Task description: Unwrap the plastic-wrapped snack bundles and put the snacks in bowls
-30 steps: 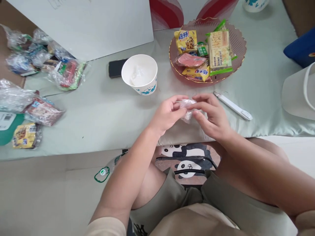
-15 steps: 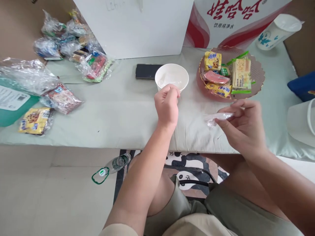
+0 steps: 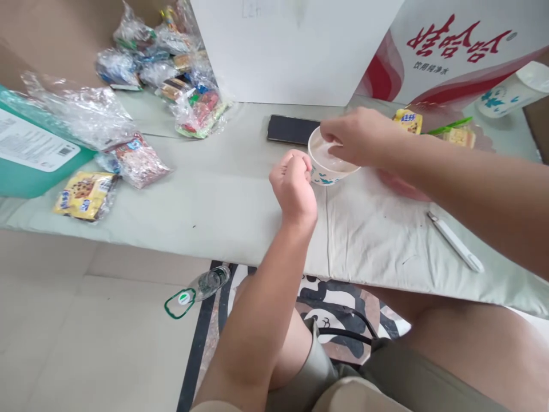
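Note:
My right hand (image 3: 358,137) reaches over a white paper bowl (image 3: 326,175) with blue leaf prints, its fingertips inside the rim. Those fingers are curled together on clear plastic film (image 3: 341,165), which shows faintly in the bowl; their tips are partly hidden. Beside the bowl's near left side, my left hand (image 3: 294,186) is closed in a fist, the thumb pressed on the bent fingers. Whatever it may hold is hidden. A dark phone (image 3: 291,130) lies flat just behind the bowl, to its left.
Right of the bowl, my right forearm partly covers a pink snack dish (image 3: 405,186). A white cutter-like tool (image 3: 455,241) lies near the front edge. Wrapped snacks (image 3: 199,111) pile up at back left, near a teal container (image 3: 26,171). A white box (image 3: 278,57) stands behind.
My right hand has moved left from beside the snack dish into the bowl, with the plastic film. My left hand stays a fist. The view has turned, and the cutter-like tool now shows.

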Available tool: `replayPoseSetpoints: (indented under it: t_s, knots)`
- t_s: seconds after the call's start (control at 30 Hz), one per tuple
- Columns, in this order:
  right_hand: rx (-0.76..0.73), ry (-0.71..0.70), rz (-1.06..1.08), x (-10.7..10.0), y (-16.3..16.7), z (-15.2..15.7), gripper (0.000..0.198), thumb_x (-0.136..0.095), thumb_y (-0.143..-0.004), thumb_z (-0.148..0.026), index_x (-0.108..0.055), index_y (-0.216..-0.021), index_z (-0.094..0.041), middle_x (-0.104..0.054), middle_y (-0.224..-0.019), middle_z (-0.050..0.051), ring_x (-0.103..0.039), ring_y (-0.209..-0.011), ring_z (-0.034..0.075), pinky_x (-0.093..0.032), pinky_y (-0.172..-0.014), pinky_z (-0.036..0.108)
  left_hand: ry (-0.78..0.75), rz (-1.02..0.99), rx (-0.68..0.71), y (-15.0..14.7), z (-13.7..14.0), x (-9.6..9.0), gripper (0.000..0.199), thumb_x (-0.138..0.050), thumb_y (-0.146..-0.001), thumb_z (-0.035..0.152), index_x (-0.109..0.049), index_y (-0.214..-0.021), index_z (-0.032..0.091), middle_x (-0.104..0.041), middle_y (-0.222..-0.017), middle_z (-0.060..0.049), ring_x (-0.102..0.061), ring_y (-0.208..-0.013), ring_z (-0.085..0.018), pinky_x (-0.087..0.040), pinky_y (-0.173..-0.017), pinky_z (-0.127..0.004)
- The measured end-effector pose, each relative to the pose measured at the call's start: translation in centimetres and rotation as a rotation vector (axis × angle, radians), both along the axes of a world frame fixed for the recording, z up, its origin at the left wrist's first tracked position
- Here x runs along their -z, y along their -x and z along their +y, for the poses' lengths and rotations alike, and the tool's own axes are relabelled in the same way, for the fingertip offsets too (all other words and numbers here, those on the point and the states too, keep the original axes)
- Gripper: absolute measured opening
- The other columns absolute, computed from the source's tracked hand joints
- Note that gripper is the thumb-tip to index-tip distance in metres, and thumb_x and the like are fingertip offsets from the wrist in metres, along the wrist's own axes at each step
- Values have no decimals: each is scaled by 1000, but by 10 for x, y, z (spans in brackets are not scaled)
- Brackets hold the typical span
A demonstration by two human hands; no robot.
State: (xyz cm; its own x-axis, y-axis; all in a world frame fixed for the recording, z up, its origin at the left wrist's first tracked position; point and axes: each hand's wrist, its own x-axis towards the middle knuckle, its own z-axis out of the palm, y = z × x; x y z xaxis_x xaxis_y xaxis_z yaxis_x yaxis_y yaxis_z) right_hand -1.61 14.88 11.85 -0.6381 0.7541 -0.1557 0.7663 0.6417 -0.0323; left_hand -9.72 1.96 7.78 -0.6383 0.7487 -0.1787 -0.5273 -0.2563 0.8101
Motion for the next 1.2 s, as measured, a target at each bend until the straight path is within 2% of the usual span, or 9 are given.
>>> replayPoseSetpoints:
  t_s: [0.13,0.23,0.4,0.5,0.57,0.63,0.73,0.9,1.2]
  knots:
    - [-81,209,-122,33,11,10,30,-73,-74,-1,-59,-52,-15,-44,-51,-6,-44,-55,6,-32,-64,28,-11,-30,5,6,-2,-2,39,-51,-89,9,-40,-53,16,-24,-53,5,-21,-44,-4,-19,-46,-21]
    - [-71,361,-151,46,14,24,44,-64,-90,-14,-56,-47,-13,-49,-46,-7,-41,-46,1,-31,-59,28,-23,-70,-4,12,-4,-4,36,-45,-85,3,-40,-52,16,-22,-52,5,-20,-43,-4,-17,-46,-21]
    - [-63,484,-289,10,39,54,47,-64,-91,-39,-61,-51,-15,-64,-58,-4,-56,-52,6,-37,-57,31,10,-156,0,19,-5,-5,32,-40,-80,0,-40,-52,16,-20,-48,5,-18,-42,-4,-13,-46,-22]
    - [-190,363,-314,-20,80,43,36,-70,-87,-41,-69,-60,-18,-66,-63,-2,-63,-61,12,-43,-61,34,33,-204,-6,23,-6,-7,29,-40,-76,1,-41,-52,17,-20,-49,5,-19,-43,-5,-13,-45,-22]
    - [-293,165,-3,-26,116,21,13,-74,-85,-35,-75,-85,-22,-71,-77,0,-66,-73,16,-48,-67,35,34,-212,-22,26,-7,-7,26,-41,-72,1,-42,-51,17,-22,-50,4,-20,-44,-5,-14,-46,-22]
    - [-289,66,196,-17,151,-2,41,-77,-83,-31,-67,-124,-28,-72,-111,5,-68,-88,22,-52,-73,37,26,-209,-42,29,-9,-7,23,-42,-70,2,-44,-51,16,-24,-51,4,-21,-46,-5,-15,-46,-22]
    - [-252,67,220,13,195,-15,78,-80,-79,-34,-47,-150,-33,-46,-152,12,-63,-116,33,-54,-87,46,22,-239,-79,35,-11,-6,21,-43,-68,5,-44,-51,17,-21,-52,4,-19,-46,-6,-14,-46,-22]
    - [-343,119,184,57,243,8,94,-85,-69,-29,-42,-153,-35,-31,-160,10,-41,-141,47,-50,-100,58,24,-293,-167,50,-13,-6,19,-42,-66,6,-43,-51,18,-13,-52,6,-14,-45,-6,-12,-47,-22]
    - [-485,30,229,63,232,3,48,-66,-83,-31,-61,-128,-18,-55,-140,15,-55,-128,35,-44,-111,50,19,-319,-216,58,-11,-9,20,-42,-70,6,-43,-53,17,-15,-53,6,-14,-44,-5,-10,-47,-23]
